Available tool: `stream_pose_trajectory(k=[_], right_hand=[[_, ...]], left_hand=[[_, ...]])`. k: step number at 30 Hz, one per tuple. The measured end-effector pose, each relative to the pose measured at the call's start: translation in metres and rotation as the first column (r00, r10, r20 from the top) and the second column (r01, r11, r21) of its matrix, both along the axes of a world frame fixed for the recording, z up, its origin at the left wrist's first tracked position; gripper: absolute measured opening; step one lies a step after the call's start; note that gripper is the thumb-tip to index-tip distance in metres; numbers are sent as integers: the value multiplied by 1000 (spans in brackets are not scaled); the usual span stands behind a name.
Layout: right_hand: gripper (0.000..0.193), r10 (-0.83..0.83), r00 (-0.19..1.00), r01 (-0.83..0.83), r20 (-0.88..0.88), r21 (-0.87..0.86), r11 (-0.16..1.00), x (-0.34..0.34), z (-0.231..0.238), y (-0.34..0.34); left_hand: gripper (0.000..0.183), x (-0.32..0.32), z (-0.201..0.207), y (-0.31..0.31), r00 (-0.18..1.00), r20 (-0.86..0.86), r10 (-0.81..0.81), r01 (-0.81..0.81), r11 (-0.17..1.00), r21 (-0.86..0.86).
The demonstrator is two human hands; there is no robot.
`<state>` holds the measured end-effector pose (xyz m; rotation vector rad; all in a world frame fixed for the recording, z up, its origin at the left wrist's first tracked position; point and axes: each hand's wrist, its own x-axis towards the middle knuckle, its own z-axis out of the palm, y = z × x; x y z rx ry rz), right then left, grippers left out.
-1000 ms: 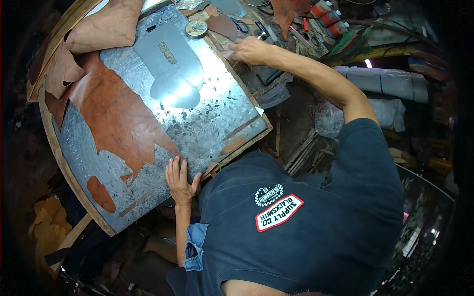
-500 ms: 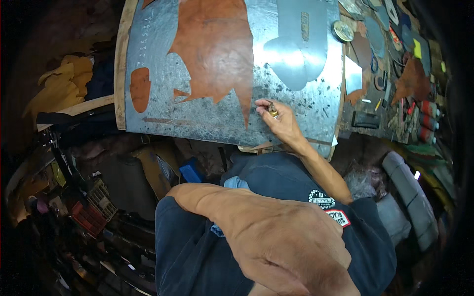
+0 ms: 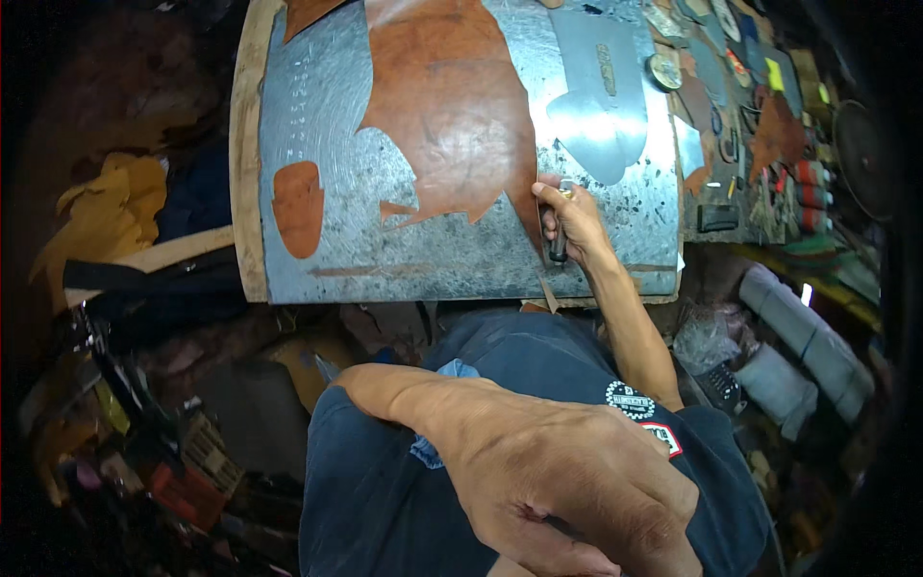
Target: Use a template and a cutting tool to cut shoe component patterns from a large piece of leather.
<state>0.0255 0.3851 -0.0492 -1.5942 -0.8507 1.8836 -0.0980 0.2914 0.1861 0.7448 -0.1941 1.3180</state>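
Observation:
A large brown piece of leather (image 3: 452, 106) lies on the grey metal-topped table (image 3: 336, 250), with a long pointed tail on its right side. My right hand (image 3: 575, 216) is closed beside that tail, thumb and forefinger at the leather's edge. In its curled fingers is a black-handled tool (image 3: 557, 248); its working end cannot be made out. A ring shows on this hand. Close before the camera, my left hand (image 3: 586, 471) is raised with bent fingers. Its fingertips are cut off by the lower edge, so anything in them is hidden.
A smaller brown leather piece (image 3: 298, 210) lies at the table's left. Grey templates (image 3: 601, 96) lie at the right. Beyond them a side bench holds a round tin (image 3: 663, 72), scraps and tools. Yellow leather (image 3: 115, 212) hangs at left; wrapped rolls (image 3: 803, 327) stand lower right.
My right hand has moved right and up to the leather's edge, and the black-handled tool now shows. My left hand stays raised, its fingers slightly shifted. The whole view has shifted.

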Motion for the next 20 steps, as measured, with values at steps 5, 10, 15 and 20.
stream_pose_trajectory(k=[5, 10, 15, 20], right_hand=[[19, 235, 839, -296, 491, 49, 954, -4, 0, -18], [24, 348, 736, -405, 580, -34, 914, 15, 5, -57], [39, 173, 520, -463, 836, 107, 880, 40, 10, -27], [42, -137, 380, -492, 915, 326, 807, 56, -32, 76]], left_hand=[[29, -52, -6, 0, 990, -36, -135, 140, 958, 251], [32, -54, -2, -25, 933, 351, -75, 34, 992, 121], [20, -89, -42, 12, 908, -416, 37, 124, 928, 352], [57, -75, -209, 49, -180, -831, 527, -83, 834, 546]])
